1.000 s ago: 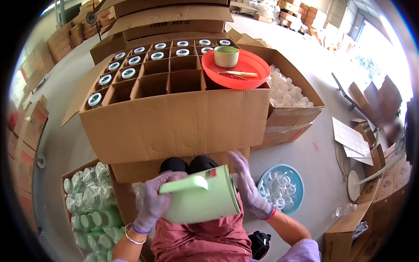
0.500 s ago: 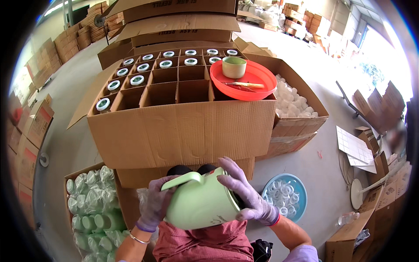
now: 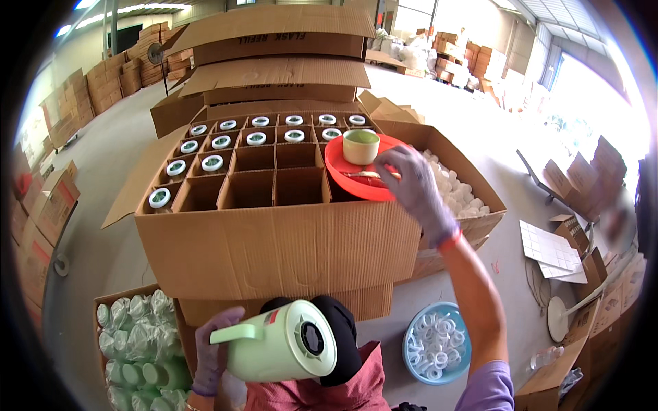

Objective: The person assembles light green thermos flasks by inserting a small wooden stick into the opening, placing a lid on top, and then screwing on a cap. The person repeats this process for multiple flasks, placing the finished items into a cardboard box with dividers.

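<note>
My left hand (image 3: pixel 214 353), gloved, is closed around the handle side of a light green thermos jug (image 3: pixel 274 346). The jug lies tilted over my lap, its round end with a black centre turned up and to the right. My right hand (image 3: pixel 413 185), also gloved, reaches over the right rim of a red tray (image 3: pixel 349 186). Its fingers are pinched together above a pale thin stick (image 3: pixel 367 175) lying there; whether they grip it is hidden. A pale green cup (image 3: pixel 360 147) stands on the tray just left of those fingertips.
The tray rests on a divided carton (image 3: pixel 274 246) with white-rimmed flasks (image 3: pixel 212 163) in several compartments. Right of it, a carton holds white rounded pieces (image 3: pixel 456 192). A blue basin of white rings (image 3: pixel 436 346) stands lower right; a box of plastic-wrapped green pieces (image 3: pixel 145 342) lower left.
My right hand has let go of the jug and moved up and forward to the tray. The jug has turned and shifted lower left in my left hand, its black-centred end now showing.
</note>
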`<state>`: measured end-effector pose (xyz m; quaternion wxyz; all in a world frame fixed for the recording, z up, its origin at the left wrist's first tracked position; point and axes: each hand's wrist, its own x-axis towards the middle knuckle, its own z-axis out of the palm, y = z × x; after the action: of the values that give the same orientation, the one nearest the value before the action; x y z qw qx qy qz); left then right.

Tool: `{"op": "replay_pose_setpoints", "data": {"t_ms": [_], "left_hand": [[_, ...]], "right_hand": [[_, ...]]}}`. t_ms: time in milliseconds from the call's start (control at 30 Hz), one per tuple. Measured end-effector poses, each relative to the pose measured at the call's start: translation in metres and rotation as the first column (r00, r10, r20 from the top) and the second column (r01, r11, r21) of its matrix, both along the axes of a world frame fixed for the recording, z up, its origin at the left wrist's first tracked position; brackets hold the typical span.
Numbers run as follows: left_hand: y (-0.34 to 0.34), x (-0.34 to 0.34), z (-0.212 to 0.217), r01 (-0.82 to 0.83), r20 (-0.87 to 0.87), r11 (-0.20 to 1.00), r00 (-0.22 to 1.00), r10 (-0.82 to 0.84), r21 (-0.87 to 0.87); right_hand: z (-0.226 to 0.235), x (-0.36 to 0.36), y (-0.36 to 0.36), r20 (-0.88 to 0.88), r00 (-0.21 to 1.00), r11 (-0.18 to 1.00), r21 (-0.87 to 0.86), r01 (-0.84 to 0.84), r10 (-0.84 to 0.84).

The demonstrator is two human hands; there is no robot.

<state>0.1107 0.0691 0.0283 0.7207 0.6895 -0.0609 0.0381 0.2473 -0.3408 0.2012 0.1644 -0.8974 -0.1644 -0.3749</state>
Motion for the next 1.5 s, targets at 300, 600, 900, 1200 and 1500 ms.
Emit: {"op": "replay_pose_setpoints", "data": {"t_ms": [300, 600, 900, 1200, 1500], "left_hand": [[0.002, 0.003, 0.009, 0.13, -0.076, 0.991, 0.988, -0.131, -0.022], [0.021, 0.009, -0.03, -0.025, -0.205, 0.999, 0.978, 0.033, 0.041], [0.02, 0.008, -0.016, 0.012, -0.005, 0.958, 1.0, -0.011, 0.286], [0.011, 0.03, 0.005, 0.065, 0.2, 0.716, 0.939, -0.279, 0.695], [0.007, 0.037, 0.02, 0.241, 0.109, 0.683, 0.898, -0.426, 0.689]], "right_hand": [[0.008, 0.079, -0.034, -0.688, 0.642, 0.919, -0.388, 0.068, -0.338], [0.003, 0.082, -0.027, -0.512, 0.74, 0.841, -0.525, 0.134, -0.437], [0.011, 0.058, -0.026, -0.346, 0.936, 0.997, 0.022, 0.068, -0.056], [-0.033, -0.095, 0.078, -0.367, 0.688, 0.7, -0.124, -0.703, 0.626], [-0.066, -0.11, 0.112, -0.32, 0.591, 0.46, -0.4, -0.793, 0.74]]}}
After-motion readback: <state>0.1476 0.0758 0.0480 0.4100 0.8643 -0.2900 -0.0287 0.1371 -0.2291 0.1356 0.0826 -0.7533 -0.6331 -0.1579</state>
